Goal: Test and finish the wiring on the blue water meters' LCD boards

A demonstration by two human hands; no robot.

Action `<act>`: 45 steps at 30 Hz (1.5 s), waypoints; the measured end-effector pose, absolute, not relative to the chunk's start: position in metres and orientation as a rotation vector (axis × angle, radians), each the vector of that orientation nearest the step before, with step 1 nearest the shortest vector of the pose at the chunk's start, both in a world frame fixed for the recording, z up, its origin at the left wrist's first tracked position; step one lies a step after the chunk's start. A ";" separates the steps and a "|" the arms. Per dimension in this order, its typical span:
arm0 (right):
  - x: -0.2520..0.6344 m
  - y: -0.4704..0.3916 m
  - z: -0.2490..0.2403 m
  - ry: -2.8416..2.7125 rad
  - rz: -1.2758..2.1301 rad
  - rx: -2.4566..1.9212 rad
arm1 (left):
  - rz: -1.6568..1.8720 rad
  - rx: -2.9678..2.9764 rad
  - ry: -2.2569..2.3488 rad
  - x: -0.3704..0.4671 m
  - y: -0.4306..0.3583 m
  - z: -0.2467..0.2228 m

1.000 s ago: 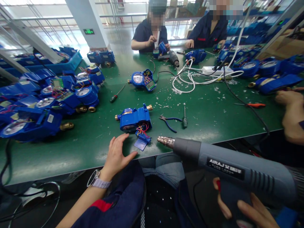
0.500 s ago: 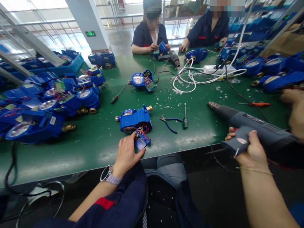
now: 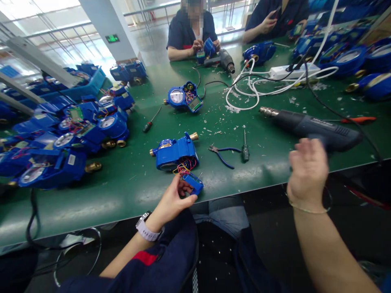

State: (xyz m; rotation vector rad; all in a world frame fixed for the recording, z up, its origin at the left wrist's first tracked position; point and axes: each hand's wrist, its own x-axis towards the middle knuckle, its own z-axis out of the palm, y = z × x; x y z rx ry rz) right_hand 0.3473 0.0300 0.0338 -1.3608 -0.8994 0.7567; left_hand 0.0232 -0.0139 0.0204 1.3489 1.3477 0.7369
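Note:
My left hand [image 3: 179, 197] grips a small blue cover [image 3: 193, 184] at the table's near edge. Red and yellow wires [image 3: 186, 166] run from it into a blue water meter [image 3: 177, 152] with brass ends, lying just beyond. My right hand [image 3: 309, 171] is off the heat gun, its fingers stretched out and a little blurred, right by the handle. The dark grey heat gun [image 3: 314, 126] lies on the table with its metal nozzle pointing left. Pliers [image 3: 224, 154] with blue handles and a dark-handled screwdriver [image 3: 245, 150] lie between the meter and my right hand.
Many blue meters [image 3: 73, 130] are heaped at the left. Another open meter [image 3: 185, 97] sits mid-table near a screwdriver [image 3: 148, 126]. A white power strip [image 3: 293, 71] with looped cable, an orange-handled screwdriver [image 3: 359, 119] and more meters [image 3: 342, 57] are at the right. Two people sit opposite.
My right hand has put the heat gun down on the table and let go of it. My left hand has lifted and turned the small blue cover. One person opposite has raised a hand.

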 end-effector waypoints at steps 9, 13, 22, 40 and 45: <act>0.190 -0.021 0.002 -1.009 1.648 -1.043 | 0.782 1.356 1.252 0.022 -0.015 0.015; 0.182 -0.018 0.004 -0.945 1.674 -1.039 | 0.783 1.385 1.278 0.020 -0.017 0.010; 0.170 -0.016 0.013 -0.895 1.610 -1.129 | 0.762 1.500 1.303 0.018 -0.015 0.008; 0.172 -0.019 0.008 -0.910 1.651 -1.022 | 0.807 1.434 1.300 0.018 -0.016 0.005; 0.169 -0.017 0.006 -0.913 1.601 -1.036 | 0.791 1.437 1.315 0.019 -0.017 0.004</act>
